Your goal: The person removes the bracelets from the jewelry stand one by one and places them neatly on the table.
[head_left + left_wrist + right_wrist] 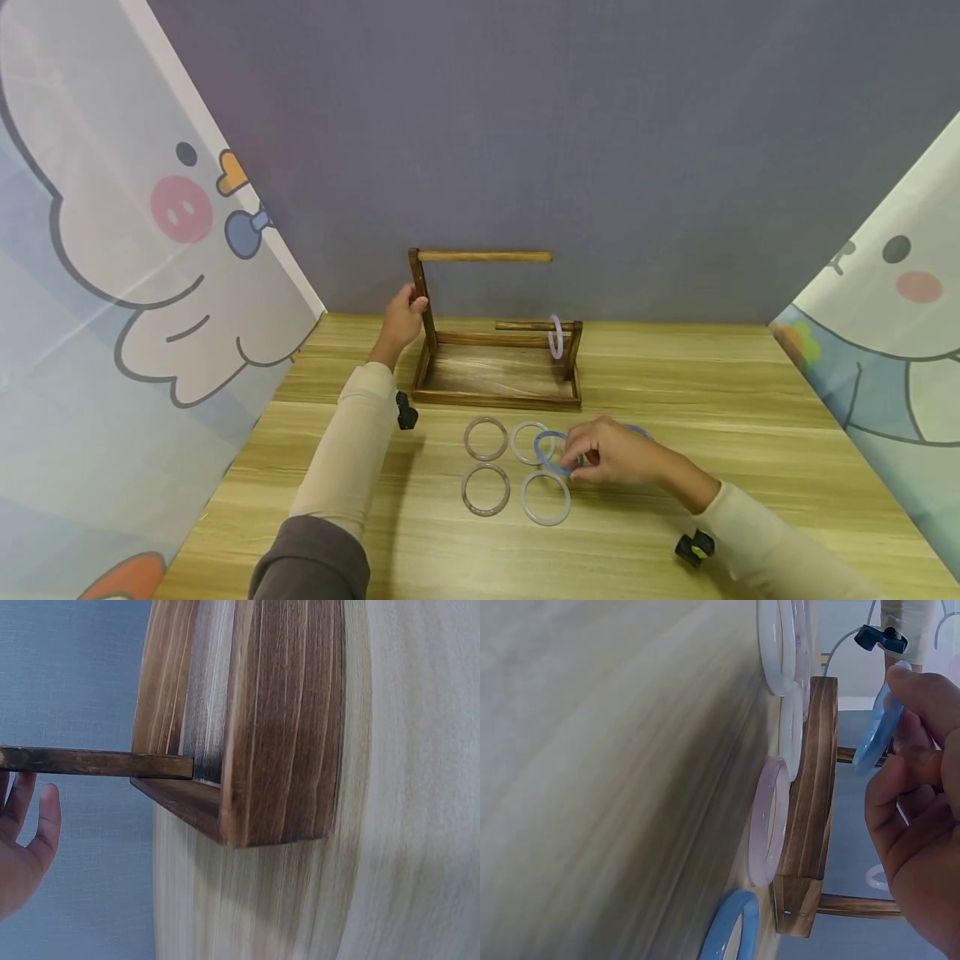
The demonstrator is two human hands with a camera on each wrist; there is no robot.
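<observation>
A wooden rack has a tall post at its left and a shorter one at its right, each bearing a horizontal rod. My left hand touches the tall post; in the left wrist view, its fingers reach behind the wood while one digit stands apart. A lilac bangle hangs from the lower rod. Between thumb and fingers, my right hand pinches a blue bangle, tilted and raised above the table. Near it lie clear whitish bangles and brownish-pink bangles.
Another blue bangle lies on the table, mostly behind the right hand in the head view. Beside it is a pink bangle. A grey cloth wall stands behind the rack, with cartoon-printed panels at both sides.
</observation>
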